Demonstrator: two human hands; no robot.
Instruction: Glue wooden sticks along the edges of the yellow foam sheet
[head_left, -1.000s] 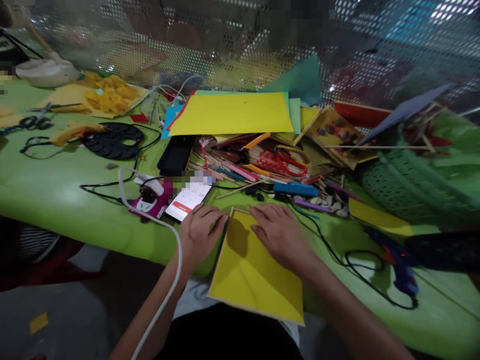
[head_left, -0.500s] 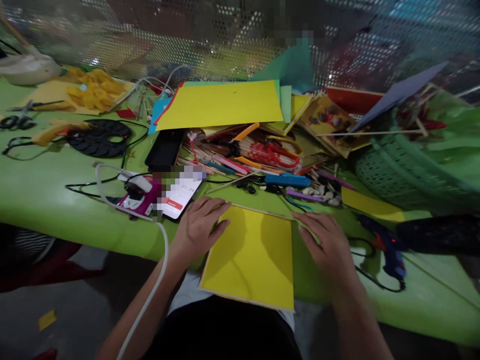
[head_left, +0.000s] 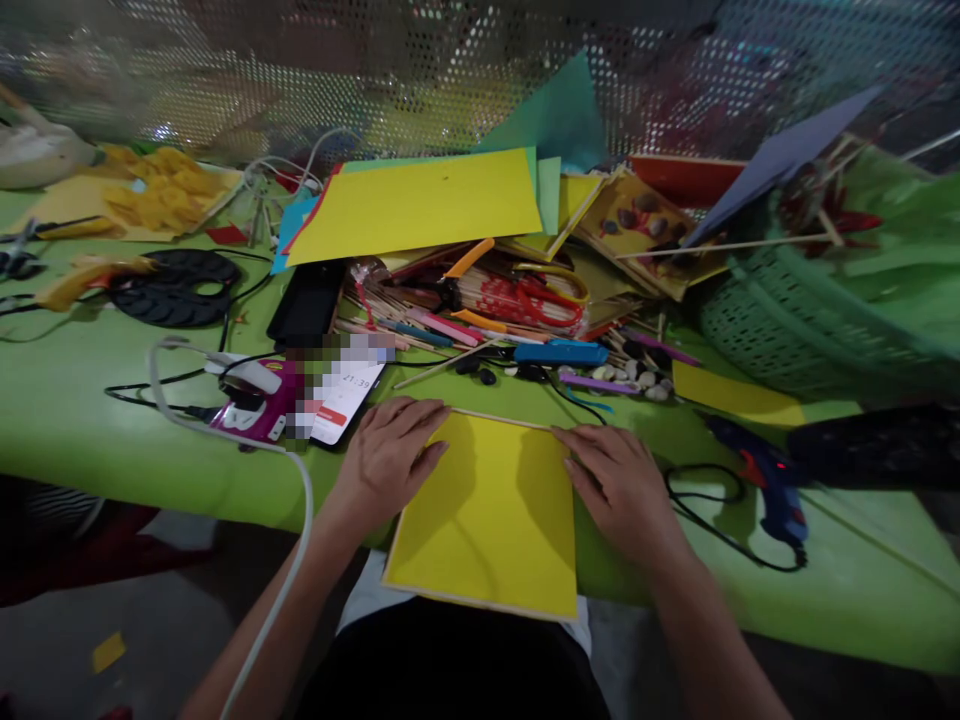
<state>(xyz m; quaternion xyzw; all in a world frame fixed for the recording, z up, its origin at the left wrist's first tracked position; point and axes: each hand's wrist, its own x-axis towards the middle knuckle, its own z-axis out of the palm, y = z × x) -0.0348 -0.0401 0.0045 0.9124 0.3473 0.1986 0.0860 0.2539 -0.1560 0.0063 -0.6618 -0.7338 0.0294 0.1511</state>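
My left hand [head_left: 390, 460] and right hand [head_left: 619, 485] lie flat and released, fingers spread, pressing opposite side edges of the square yellow paper sheet [head_left: 487, 515]. The sheet lies between them, its near edge overhanging the green table [head_left: 90, 420]; a phone [head_left: 345, 395] lies just left.

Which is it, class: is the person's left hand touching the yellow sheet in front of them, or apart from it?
Touching. The head view shows the left hand lying flat with its fingertips over the left edge of the yellow sheet; no gap shows between them.
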